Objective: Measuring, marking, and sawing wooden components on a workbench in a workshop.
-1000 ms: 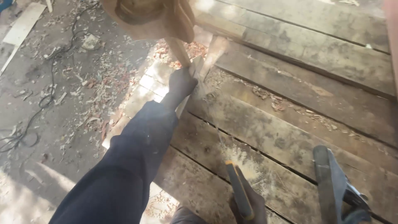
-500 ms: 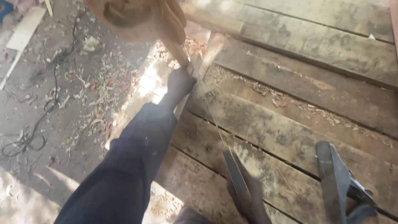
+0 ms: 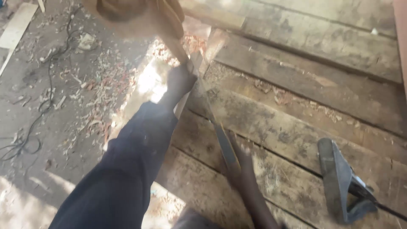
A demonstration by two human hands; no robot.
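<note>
My right hand (image 3: 246, 176) is at the bottom centre, shut on the handle of a long narrow blade (image 3: 220, 135). The blade runs up and left across the planks toward my dark foot (image 3: 180, 80). My leg in dark trousers (image 3: 127, 169) stretches from the lower left, and the foot presses on a thin wooden stick (image 3: 176, 48). The stick rises to a blurred tan shape (image 3: 131, 12) at the top edge. I cannot make out whether that shape is my left hand or a piece of wood.
Rough grey planks (image 3: 305, 93) form a platform across the right. A dark metal hand plane (image 3: 341, 182) lies on them at the lower right. On the left is dirt ground with wood shavings (image 3: 97, 85), a black cable (image 3: 42, 101) and a pale board (image 3: 15, 29).
A second ago chips were bursting off the plank near my right hand. The hand and blade have since shifted slightly right. The foot stays put.
</note>
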